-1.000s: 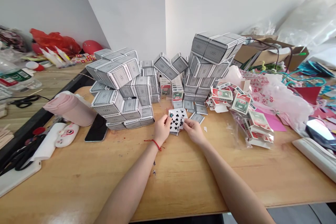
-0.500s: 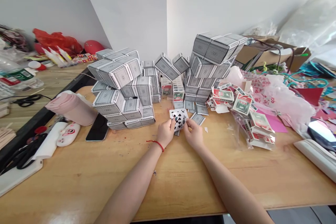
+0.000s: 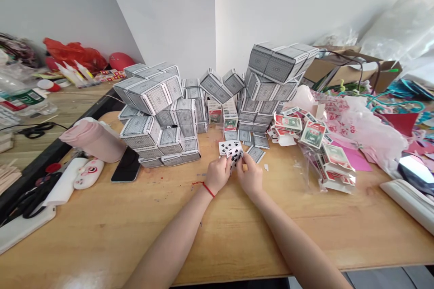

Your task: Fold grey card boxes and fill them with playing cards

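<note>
Glossy paper playing cards (image 3: pixel 231 149) with black spade pips; a matt, smooth light-wood tabletop (image 3: pixel 111 230) with visible grain; printed cardboard card boxes (image 3: pixel 154 113) with a grey patterned finish; a thin, crinkled translucent plastic bag (image 3: pixel 359 126); a glossy black phone (image 3: pixel 126 165); a red woven cord bracelet (image 3: pixel 205 187).

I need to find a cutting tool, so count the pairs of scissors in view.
2. One pair of black scissors lies on the side table at far left, beside a water bottle. Another pair of black-handled scissors lies at the wooden table's left edge. Clutter may hide more.
</note>
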`<action>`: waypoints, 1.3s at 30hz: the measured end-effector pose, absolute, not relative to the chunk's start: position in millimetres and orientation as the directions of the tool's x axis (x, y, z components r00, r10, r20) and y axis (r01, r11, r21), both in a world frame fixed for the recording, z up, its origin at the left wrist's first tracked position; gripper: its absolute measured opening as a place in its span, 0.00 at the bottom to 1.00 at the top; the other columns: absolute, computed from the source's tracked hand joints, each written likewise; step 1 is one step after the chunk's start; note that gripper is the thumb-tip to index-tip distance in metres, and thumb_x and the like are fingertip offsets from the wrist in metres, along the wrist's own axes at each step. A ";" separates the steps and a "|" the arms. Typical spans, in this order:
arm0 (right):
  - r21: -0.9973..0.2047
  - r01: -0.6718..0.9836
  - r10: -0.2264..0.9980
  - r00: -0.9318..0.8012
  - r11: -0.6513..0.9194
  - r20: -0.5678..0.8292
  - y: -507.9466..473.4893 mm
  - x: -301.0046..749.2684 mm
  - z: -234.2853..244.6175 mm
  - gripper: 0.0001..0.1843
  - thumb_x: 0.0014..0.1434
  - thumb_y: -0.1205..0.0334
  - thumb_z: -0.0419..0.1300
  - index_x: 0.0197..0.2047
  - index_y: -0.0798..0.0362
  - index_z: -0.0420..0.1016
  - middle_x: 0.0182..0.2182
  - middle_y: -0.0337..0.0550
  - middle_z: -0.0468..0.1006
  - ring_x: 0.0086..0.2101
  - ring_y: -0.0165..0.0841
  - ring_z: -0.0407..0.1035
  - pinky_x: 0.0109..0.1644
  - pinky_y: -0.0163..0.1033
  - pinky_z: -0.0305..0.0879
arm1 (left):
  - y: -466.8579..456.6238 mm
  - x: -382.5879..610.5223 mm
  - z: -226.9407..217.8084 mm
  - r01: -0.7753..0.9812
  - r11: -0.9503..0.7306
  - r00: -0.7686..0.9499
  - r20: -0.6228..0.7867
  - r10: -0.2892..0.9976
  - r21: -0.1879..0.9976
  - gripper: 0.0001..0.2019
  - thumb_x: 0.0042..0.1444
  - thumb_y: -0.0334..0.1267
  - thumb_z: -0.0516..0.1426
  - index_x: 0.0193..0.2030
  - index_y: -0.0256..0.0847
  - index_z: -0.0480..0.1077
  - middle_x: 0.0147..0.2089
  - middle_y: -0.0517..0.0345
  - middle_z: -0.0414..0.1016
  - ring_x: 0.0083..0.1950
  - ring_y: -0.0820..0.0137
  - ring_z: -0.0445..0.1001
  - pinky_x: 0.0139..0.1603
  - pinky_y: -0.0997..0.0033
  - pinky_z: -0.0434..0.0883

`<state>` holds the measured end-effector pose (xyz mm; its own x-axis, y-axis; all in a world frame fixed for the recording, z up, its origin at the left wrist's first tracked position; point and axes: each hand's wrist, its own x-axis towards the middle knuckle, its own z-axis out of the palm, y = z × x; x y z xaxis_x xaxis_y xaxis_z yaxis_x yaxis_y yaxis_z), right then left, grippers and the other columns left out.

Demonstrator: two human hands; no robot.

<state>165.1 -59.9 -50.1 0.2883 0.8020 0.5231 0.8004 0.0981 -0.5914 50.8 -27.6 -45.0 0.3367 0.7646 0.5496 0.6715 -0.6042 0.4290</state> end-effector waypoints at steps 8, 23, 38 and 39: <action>-0.670 0.736 0.820 0.327 0.091 0.470 -58.6 169.7 -47.7 0.14 0.58 0.59 0.46 0.36 0.55 0.69 0.24 0.45 0.75 0.24 0.31 0.68 0.28 0.33 0.61 | -29.6 51.8 -46.4 0.714 -0.619 0.398 0.538 0.743 0.328 0.17 0.61 0.38 0.42 0.25 0.38 0.62 0.18 0.56 0.67 0.21 0.72 0.67 0.23 0.72 0.56; -0.703 0.711 0.787 0.433 0.002 0.440 -58.8 169.8 -41.3 0.15 0.57 0.56 0.46 0.23 0.52 0.64 0.18 0.39 0.70 0.19 0.28 0.61 0.25 0.32 0.55 | -32.7 53.9 -44.3 0.720 -0.660 0.459 0.567 0.684 0.214 0.17 0.61 0.38 0.44 0.24 0.38 0.64 0.18 0.55 0.68 0.20 0.71 0.67 0.22 0.71 0.56; -0.813 0.574 0.920 0.255 0.103 0.297 -53.6 172.5 -47.0 0.13 0.56 0.56 0.47 0.32 0.53 0.69 0.22 0.40 0.72 0.21 0.29 0.64 0.24 0.32 0.58 | -25.1 52.5 -51.9 0.772 -0.455 0.164 0.553 0.817 0.444 0.20 0.61 0.40 0.42 0.19 0.39 0.59 0.14 0.59 0.62 0.16 0.75 0.60 0.20 0.72 0.49; -0.811 0.574 0.929 0.229 0.114 0.292 -53.2 172.8 -47.8 0.13 0.56 0.57 0.47 0.32 0.53 0.69 0.22 0.40 0.72 0.22 0.30 0.64 0.24 0.32 0.58 | -24.1 52.0 -52.0 0.761 -0.438 0.131 0.547 0.827 0.478 0.20 0.61 0.40 0.42 0.18 0.39 0.58 0.14 0.59 0.61 0.16 0.76 0.59 0.20 0.72 0.48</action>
